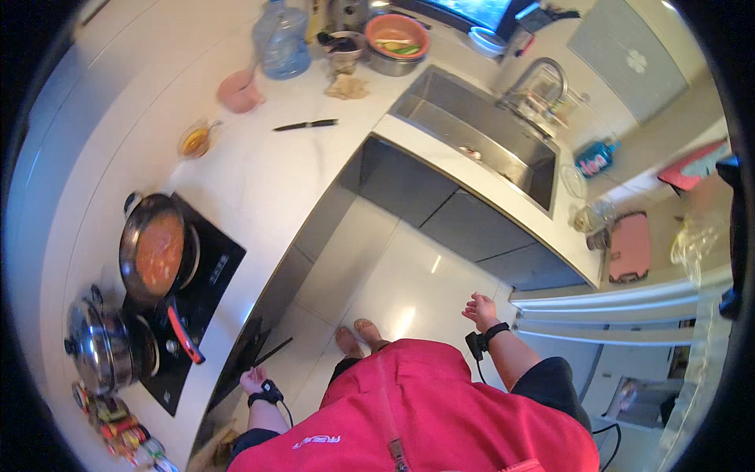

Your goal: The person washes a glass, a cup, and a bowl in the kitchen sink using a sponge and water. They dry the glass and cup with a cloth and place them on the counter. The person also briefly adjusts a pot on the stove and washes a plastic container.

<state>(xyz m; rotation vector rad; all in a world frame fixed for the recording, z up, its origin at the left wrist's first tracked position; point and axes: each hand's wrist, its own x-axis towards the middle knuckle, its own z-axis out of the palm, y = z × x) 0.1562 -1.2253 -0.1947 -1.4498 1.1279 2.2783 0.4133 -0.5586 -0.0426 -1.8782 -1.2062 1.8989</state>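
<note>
My left hand (253, 379) is low beside the front of the stove counter, its fingers closed around a thin dark stick (276, 350), perhaps chopsticks. On the black cooktop (218, 274) stands a frying pan (132, 259) with a red handle, tilted in view by the lens. Reddish sauce (159, 253) with paler bits fills its bottom. Beside the pan is a lidded steel pot (100, 348). Over the floor on the other side, my right hand (481, 311) hangs empty with its fingers apart, touching nothing.
A knife (305, 125) lies on the white counter (265, 171), near a glass bowl (196, 141) and a pink pitcher (239, 92). Farther back are a water jug (283, 44) and an orange basin (383, 28). A steel sink (472, 127) is at right; several seasoning containers (121, 428) stand lower left.
</note>
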